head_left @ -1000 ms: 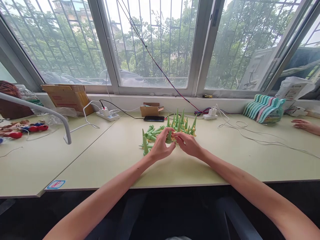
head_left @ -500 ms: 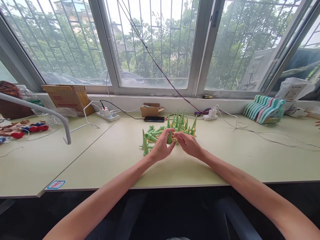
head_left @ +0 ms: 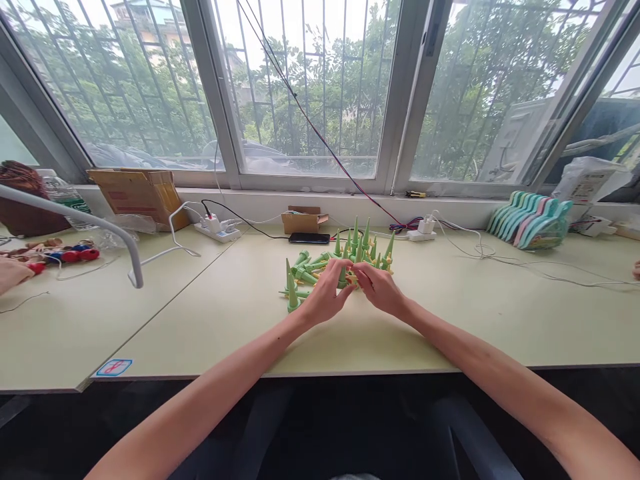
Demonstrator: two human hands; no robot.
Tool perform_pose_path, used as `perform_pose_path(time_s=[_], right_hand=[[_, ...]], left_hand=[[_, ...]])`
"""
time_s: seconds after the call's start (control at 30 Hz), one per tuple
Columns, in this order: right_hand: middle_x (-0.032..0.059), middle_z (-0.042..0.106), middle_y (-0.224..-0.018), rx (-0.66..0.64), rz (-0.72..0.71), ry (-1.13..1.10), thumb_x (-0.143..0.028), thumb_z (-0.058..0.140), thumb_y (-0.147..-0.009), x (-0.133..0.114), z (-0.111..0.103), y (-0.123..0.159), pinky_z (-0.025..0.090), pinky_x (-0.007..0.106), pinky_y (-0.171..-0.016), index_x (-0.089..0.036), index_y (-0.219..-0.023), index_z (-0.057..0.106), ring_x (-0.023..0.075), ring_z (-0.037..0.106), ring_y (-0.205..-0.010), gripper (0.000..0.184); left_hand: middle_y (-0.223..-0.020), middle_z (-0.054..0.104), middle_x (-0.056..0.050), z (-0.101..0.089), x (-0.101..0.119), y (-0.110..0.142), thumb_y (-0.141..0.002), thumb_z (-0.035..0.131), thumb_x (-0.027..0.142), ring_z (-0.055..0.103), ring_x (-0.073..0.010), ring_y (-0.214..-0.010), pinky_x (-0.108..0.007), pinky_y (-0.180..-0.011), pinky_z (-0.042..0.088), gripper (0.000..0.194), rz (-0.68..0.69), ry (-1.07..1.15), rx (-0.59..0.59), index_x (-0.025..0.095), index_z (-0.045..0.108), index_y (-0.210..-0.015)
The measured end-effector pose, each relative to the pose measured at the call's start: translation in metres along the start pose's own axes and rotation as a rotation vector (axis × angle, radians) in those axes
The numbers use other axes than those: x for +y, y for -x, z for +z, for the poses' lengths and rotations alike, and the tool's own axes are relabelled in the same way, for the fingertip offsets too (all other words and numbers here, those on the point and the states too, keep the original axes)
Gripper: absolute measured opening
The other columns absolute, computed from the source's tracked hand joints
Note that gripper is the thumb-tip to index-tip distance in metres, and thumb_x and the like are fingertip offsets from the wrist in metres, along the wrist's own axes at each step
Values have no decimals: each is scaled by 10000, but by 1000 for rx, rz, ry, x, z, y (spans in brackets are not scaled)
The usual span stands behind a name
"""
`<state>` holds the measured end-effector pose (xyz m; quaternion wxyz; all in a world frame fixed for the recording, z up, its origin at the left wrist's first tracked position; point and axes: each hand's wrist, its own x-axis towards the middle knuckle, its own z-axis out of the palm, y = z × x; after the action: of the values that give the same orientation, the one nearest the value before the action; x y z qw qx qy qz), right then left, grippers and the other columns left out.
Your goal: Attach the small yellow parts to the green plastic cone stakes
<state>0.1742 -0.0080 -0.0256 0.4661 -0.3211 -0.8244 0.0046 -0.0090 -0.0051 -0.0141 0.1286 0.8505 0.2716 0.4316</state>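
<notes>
My left hand (head_left: 325, 297) curls around a green plant watering spike (head_left: 343, 275), its cone pointing up between thumb and fingers. Close against it, my right hand (head_left: 381, 288) is closed in a pinch, the fingertips meeting those of the left; what they grip is small and mostly hidden. Behind the hands several more green spikes (head_left: 367, 233) with yellow parts stand upright in a cluster. To the left others lie on their sides (head_left: 304, 275), and one spike (head_left: 293, 293) stands upright near the left forearm.
A black phone (head_left: 309, 238) lies before a small open cardboard box (head_left: 303, 220). Power strips (head_left: 218, 231) and cables run along the back. Teal and pink hangers (head_left: 530, 220) stand at right. A grey curved bar (head_left: 115, 233), red and blue pieces (head_left: 75, 255) and a larger carton (head_left: 137, 200) are left.
My hands keep nearly the same place and grip, with only slight finger movement. A skin-toned shape, perhaps another person's arm, has come in at the left edge.
</notes>
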Motion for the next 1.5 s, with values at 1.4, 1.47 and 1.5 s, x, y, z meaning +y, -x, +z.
perform_pose_path(time_s=[1.4,1.47,1.5], right_hand=[[31,663,-791,-38,-9,-125,-257,447,-986,-3,6,1,448,234,-599,-195,-896,538,115,580,-620,142],[28,656,-776,-48,-5,-115,-258,452,-983,-3,7,1,440,228,-589,-194,-872,536,113,572,-614,153],[25,650,-762,-52,-2,-110,-258,454,-982,-3,7,1,433,224,-579,-193,-859,534,111,565,-603,161]], left_hand=[[-755,582,20,0,2,-1,-978,425,322,584,-132,-660,-283,-695,423,131,-129,59,122,199,469,-981],[-761,575,18,0,2,-1,-980,414,314,582,-128,-650,-278,-686,425,128,-132,67,122,198,468,-971],[-763,573,18,0,2,-1,-980,410,310,579,-128,-649,-276,-683,426,125,-134,66,121,199,467,-970]])
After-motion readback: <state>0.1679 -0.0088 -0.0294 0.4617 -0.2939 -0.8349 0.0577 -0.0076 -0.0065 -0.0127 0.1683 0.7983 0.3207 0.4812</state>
